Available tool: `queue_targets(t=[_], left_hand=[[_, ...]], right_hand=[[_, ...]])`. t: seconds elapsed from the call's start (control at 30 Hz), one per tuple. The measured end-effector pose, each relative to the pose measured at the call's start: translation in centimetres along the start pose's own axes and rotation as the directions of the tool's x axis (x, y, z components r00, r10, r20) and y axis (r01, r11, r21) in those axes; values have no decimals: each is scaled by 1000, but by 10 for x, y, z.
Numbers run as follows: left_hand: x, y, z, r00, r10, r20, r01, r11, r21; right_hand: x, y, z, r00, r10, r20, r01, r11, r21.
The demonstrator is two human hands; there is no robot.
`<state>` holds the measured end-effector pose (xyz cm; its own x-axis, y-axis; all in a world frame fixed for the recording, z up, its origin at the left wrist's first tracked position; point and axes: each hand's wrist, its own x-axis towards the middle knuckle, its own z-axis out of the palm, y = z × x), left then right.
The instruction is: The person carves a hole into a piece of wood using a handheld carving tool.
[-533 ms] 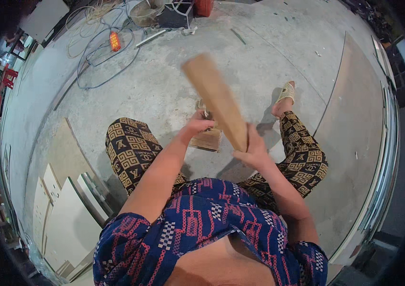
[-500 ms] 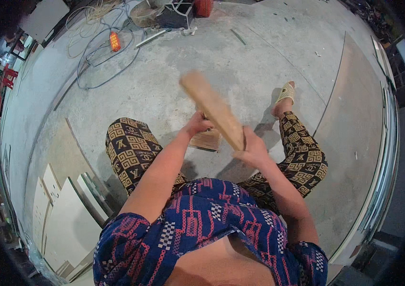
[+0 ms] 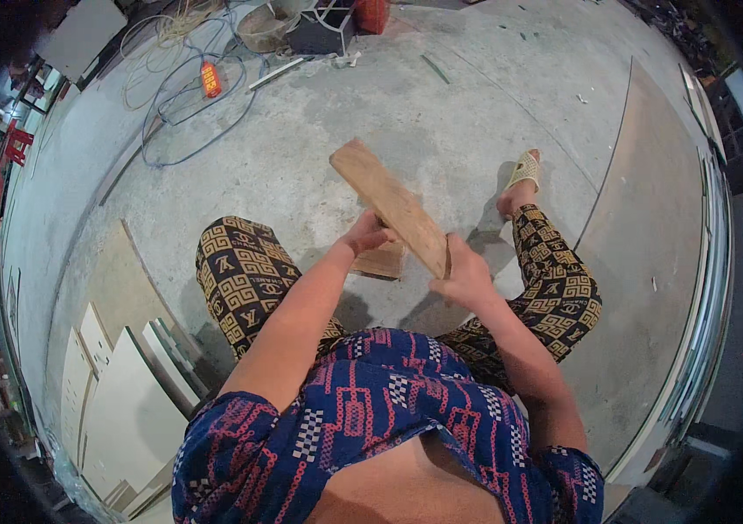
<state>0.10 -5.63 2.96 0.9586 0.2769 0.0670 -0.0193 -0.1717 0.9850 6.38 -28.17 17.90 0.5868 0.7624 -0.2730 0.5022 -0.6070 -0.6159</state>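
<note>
I hold a long flat wooden board (image 3: 386, 202) in front of me, slanting from the upper left down to the lower right. My right hand (image 3: 461, 275) grips its near end. My left hand (image 3: 365, 234) touches its left edge near the middle. A smaller wooden block (image 3: 380, 261) lies on the concrete floor just under the board, between my knees. I am squatting, with patterned trousers and a sandal (image 3: 523, 169) on my right foot.
Several pale panels (image 3: 118, 393) are stacked at the lower left. A large sheet (image 3: 651, 262) lies on the floor at the right. Cables (image 3: 179, 122), an orange device (image 3: 210, 79), a bucket (image 3: 265, 28) and a dark crate (image 3: 319, 31) sit at the back.
The board has come down and away from the camera, now lower over the floor block. Both hands stay on it.
</note>
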Motion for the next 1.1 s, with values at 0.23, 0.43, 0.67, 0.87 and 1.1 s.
queue_targets(t=[0.23,0.43,0.67,0.87,1.1], left_hand=[[-2,15,-8,920,-367,-134,345,924,-164],[-1,7,-9,928,-322,-188,233,895,-380],[-5,5,0,939,-310,-152,253,917,-309],[-3,-8,6,925,-364,-112,339,921,-189],[-6,18,13,964,-181,-194,109,937,-332]], right_hand=[[5,7,3,990,34,-136,62,760,647],[9,10,-11,960,38,-279,164,731,662],[2,4,-4,983,16,-185,98,802,590],[-6,-5,2,928,-129,-349,270,877,396],[-7,-11,-4,1000,24,8,-25,991,131]])
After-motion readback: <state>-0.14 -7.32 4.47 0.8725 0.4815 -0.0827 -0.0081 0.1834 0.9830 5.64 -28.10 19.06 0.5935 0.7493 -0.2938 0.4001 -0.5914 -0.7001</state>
